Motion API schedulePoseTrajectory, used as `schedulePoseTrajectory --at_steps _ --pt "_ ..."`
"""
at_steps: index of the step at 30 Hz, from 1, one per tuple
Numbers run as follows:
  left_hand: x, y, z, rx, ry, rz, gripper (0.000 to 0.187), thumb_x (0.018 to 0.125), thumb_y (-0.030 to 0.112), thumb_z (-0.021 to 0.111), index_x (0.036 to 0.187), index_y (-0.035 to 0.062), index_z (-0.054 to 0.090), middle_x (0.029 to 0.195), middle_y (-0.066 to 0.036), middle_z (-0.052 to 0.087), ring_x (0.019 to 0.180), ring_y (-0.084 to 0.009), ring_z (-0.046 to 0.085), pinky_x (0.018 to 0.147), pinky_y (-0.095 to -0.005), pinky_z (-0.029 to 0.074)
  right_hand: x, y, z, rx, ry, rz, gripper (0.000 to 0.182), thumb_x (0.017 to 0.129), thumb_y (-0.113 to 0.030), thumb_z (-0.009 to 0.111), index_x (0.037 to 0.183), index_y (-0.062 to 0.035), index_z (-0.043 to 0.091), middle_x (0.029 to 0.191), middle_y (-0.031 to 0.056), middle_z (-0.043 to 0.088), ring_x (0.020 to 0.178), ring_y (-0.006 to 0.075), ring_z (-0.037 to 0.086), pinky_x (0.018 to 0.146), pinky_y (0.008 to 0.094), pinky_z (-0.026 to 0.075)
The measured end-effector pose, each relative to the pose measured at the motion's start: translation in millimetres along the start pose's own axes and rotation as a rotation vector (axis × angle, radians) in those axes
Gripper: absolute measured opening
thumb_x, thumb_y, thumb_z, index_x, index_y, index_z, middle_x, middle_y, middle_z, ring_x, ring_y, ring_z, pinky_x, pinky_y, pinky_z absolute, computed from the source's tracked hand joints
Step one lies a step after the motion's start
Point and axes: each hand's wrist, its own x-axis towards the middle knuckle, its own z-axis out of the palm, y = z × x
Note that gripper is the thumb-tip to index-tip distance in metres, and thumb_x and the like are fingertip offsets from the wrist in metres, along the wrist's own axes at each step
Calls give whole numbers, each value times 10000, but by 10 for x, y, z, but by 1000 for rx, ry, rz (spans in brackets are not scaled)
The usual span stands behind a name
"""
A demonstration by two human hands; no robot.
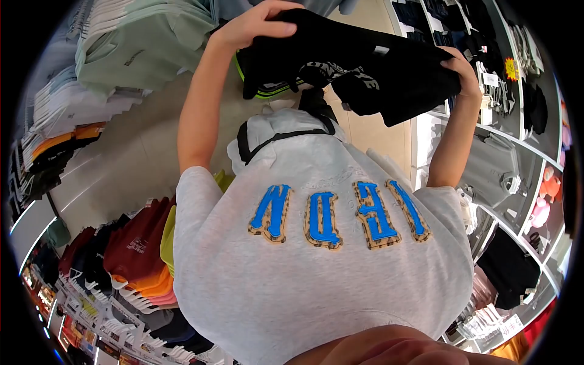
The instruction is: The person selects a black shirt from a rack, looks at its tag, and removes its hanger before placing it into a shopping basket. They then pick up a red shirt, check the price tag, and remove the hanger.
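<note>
A black T-shirt with white printed lettering and a small white label is stretched between my two hands. My left hand grips its left end, the thumb lying over the cloth. On the other side, my right hand is closed round the right end, slightly lower in view. The cloth sags in folds between them, and part of the print is hidden in the creases. Below the shirt, my own grey top with blue letters fills the middle of the view.
Pale green shirts hang at the upper left, above white ones. Dark red shirts and orange ones hang at the lower left. White shelving with folded clothes runs along the right. Beige floor tiles lie between.
</note>
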Motion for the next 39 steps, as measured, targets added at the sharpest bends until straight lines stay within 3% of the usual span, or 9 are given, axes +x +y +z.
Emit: schedulePoseTrajectory --at_steps 5,9,13,15,20,25,30,35,39 --pt "46 70 44 -13 -19 34 450 797 85 748 1206 -16 590 1099 -41 664 990 -113 608 890 -279 484 93 324 -17 456 -86 -27 419 714 -36 487 1087 95 624 1066 218 664 956 298 641 915 348 497" --pt "252 97 398 -328 573 72 238 872 85 653 1090 -8 636 976 -65 684 844 -143 651 794 -269 519 395 700 -259 694 -340 -32 242 919 -99 474 1032 47 632 970 124 692 849 202 664 799 299 532" --pt "585 -247 812 -278 795 309 261 865 96 668 1097 -16 627 942 -87 682 814 -201 651 773 -285 503 99 -133 1095 590 389 111 222 976 -154 455 915 -30 629 870 42 686 652 130 613 580 244 492" --pt "734 -208 1100 180 833 506 254 860 82 614 1095 -7 648 877 -96 688 791 -151 640 716 -280 495 234 171 759 666 -208 -21 248 988 -205 443 1082 -32 595 942 53 685 780 137 652 557 260 461" --pt "752 4 1331 489 612 424 361 841 139 673 1175 10 637 1142 -154 652 998 -187 628 855 -298 483 98 -127 1239 526 -121 -254 276 989 -211 445 1148 -15 557 1046 95 669 857 206 670 641 304 488" --pt "650 358 1331 704 641 664 413 832 112 699 1206 -2 568 993 -195 636 866 -382 624 817 -371 497 -11 -289 1484 424 96 -314 301 1002 -217 457 1182 5 550 1070 130 668 955 249 678 850 382 535" --pt "654 393 1070 537 425 446 336 857 68 648 1175 -18 582 906 -178 653 791 -282 650 730 -343 507 -80 -342 1437 40 248 -570 271 956 -47 547 1188 89 514 1044 207 664 974 293 676 881 383 540" --pt "665 417 872 28 77 330 288 921 39 572 1202 -25 579 1011 -57 656 889 -108 584 781 -268 482 150 90 1231 -218 114 -527 820 788 -111 736 1464 2 287 1335 94 486 1241 202 464 1053 304 367" --pt "722 382 712 -70 -21 444 279 931 34 573 1202 -32 580 1083 -43 638 989 -102 570 885 -247 456 329 505 1218 6 79 -455 608 845 -113 707 1372 8 430 1265 69 544 1152 156 514 1019 299 390"
